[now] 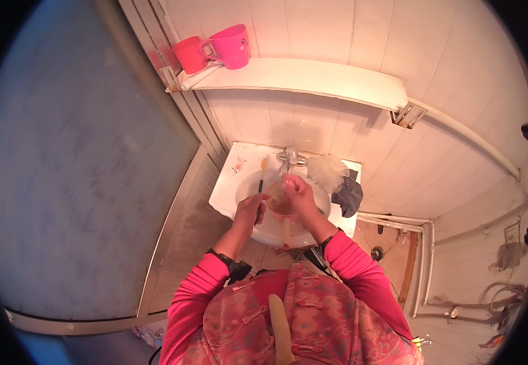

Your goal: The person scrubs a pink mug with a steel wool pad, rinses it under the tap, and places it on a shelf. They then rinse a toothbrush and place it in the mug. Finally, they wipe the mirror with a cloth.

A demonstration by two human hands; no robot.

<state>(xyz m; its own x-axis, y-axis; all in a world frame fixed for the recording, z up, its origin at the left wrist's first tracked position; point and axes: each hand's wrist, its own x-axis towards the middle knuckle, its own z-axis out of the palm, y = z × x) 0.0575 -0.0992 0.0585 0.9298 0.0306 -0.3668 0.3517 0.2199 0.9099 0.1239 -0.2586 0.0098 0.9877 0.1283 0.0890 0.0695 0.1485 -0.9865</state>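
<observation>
In my left hand [248, 211] is a thin brush [262, 179] with a dark green handle and a yellowish head, which points up toward the tap. My right hand [298, 189] is curled just below the chrome tap [291, 157], over a water dipper. Whether its fingers hold anything is hidden. The pinkish-orange dipper [286, 230] sits in the white washbasin [264, 232], its handle toward me. It seems to contain water, partly covered by my right hand.
Right of the tap lie a cream mesh bath puff [328, 172] and a dark grey cloth [348, 196]. Above the basin, a white wall shelf [309, 77] holds a red cup [190, 54] and a pink mug [231, 48]. A frosted sliding door [81, 173] stands to the left.
</observation>
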